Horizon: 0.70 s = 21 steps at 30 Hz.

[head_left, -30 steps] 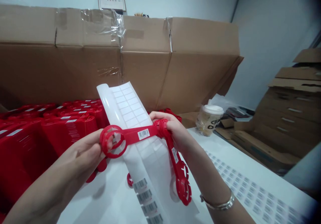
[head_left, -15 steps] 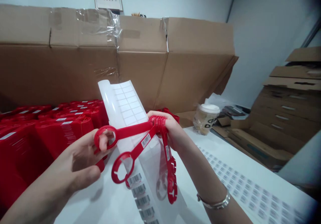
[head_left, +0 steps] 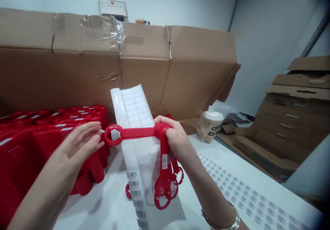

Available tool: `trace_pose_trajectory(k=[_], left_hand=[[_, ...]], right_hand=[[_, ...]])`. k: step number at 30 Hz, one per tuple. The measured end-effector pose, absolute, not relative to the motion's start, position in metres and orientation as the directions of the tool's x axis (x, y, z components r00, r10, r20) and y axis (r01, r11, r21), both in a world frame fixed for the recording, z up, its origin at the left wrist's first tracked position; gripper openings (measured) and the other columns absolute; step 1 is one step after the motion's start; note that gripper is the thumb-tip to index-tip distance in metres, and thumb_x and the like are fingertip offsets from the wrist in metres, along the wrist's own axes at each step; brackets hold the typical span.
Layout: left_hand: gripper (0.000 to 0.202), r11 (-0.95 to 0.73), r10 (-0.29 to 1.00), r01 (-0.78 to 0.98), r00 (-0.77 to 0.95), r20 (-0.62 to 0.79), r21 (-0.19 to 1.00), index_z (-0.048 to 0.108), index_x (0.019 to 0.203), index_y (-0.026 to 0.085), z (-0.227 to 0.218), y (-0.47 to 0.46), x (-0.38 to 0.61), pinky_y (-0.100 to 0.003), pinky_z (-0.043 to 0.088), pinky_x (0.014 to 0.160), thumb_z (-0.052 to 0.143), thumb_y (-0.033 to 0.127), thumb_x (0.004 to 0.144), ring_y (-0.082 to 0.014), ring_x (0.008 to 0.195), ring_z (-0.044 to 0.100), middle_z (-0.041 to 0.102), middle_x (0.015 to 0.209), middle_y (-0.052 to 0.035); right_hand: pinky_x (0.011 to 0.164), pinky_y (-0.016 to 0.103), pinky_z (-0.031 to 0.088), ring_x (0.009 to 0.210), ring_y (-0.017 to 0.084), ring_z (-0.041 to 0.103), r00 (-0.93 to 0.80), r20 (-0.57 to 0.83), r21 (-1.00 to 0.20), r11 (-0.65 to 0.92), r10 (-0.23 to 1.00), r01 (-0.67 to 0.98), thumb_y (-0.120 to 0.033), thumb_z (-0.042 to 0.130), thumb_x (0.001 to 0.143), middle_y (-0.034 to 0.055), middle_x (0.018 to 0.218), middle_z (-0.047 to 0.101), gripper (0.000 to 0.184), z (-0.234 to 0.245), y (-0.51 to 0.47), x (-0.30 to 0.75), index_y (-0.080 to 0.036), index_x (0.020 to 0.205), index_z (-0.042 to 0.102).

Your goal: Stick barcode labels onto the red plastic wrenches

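My right hand [head_left: 172, 138] is closed around the joined ends of several red plastic ring-ended strips [head_left: 164, 168]. One strip [head_left: 134, 133] sticks out level to the left, and the others hang down with a barcode label showing. Behind them stands a curled white label sheet [head_left: 134, 110], its lower part carrying barcode stickers [head_left: 132, 182]. My left hand [head_left: 78, 144] is beside the ring end of the level strip, fingers stretched out and apart, holding nothing that I can see.
Stacks of red strips with white labels [head_left: 51, 134] fill the left. A tall cardboard wall [head_left: 144, 68] stands behind. A lidded drink cup [head_left: 208, 126] sits at mid-right. More barcode sheets [head_left: 242, 192] lie on the white table. Flattened cartons [head_left: 291, 120] pile at right.
My left hand let go of the ring end and opened. A labelled strip swung down to hang with the others, leaving one strip level.
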<state>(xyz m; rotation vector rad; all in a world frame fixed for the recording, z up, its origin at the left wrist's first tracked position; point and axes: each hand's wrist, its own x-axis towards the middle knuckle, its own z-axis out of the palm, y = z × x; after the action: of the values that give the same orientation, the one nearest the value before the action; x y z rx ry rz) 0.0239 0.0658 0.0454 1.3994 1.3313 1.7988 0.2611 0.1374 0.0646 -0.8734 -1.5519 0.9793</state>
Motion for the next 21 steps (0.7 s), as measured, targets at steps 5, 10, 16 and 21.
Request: trace_pose_trajectory(k=[5,10,16,21], left_hand=[[0.036,-0.563,0.584,0.344,-0.479,0.656,0.752,0.067,0.108,0.034,0.051,0.048,0.032,-0.017,0.062,0.070,0.084,0.037,0.077,-0.0171,0.094,0.070,0.070,0.105,0.0045],[0.028,-0.483,0.789,0.238,-0.300,0.537,0.843,0.066,0.102,0.030,0.052,0.039,0.051,-0.015,0.062,0.063,0.083,0.035,0.081,-0.0121,0.077,0.070,0.070,0.098,0.0027],[0.025,-0.451,0.819,0.166,-0.314,0.480,0.877,0.063,0.097,0.029,0.051,0.044,0.055,-0.010,0.060,0.064,0.082,0.034,0.082,-0.0089,0.073,0.071,0.071,0.087,0.0053],[0.024,-0.523,0.703,0.345,-0.341,0.624,0.779,0.064,0.100,0.030,0.051,0.038,0.055,-0.011,0.061,0.070,0.080,0.029,0.083,-0.0089,0.075,0.071,0.070,0.087,0.0060]], right_hand=[[0.051,0.027,0.029,0.058,0.012,0.042,-0.106,0.431,-0.887,0.443,0.896,0.135,-0.012,0.043,0.075,-0.0042,0.060,0.049,0.015,0.062,0.122,0.250,-0.021,0.068,0.053],[0.051,0.028,0.030,0.061,0.013,0.046,-0.183,0.395,-0.899,0.420,0.901,0.127,-0.010,0.041,0.078,-0.0044,0.064,0.054,0.018,0.059,0.110,0.235,-0.021,0.069,0.051],[0.050,0.028,0.031,0.060,0.012,0.046,-0.253,0.400,-0.896,0.434,0.881,0.095,-0.010,0.040,0.081,-0.0050,0.064,0.055,0.019,0.060,0.099,0.230,-0.022,0.070,0.051],[0.051,0.027,0.032,0.060,0.012,0.044,-0.266,0.401,-0.895,0.437,0.877,0.092,-0.009,0.039,0.079,-0.0056,0.063,0.053,0.020,0.060,0.099,0.232,-0.022,0.070,0.051]])
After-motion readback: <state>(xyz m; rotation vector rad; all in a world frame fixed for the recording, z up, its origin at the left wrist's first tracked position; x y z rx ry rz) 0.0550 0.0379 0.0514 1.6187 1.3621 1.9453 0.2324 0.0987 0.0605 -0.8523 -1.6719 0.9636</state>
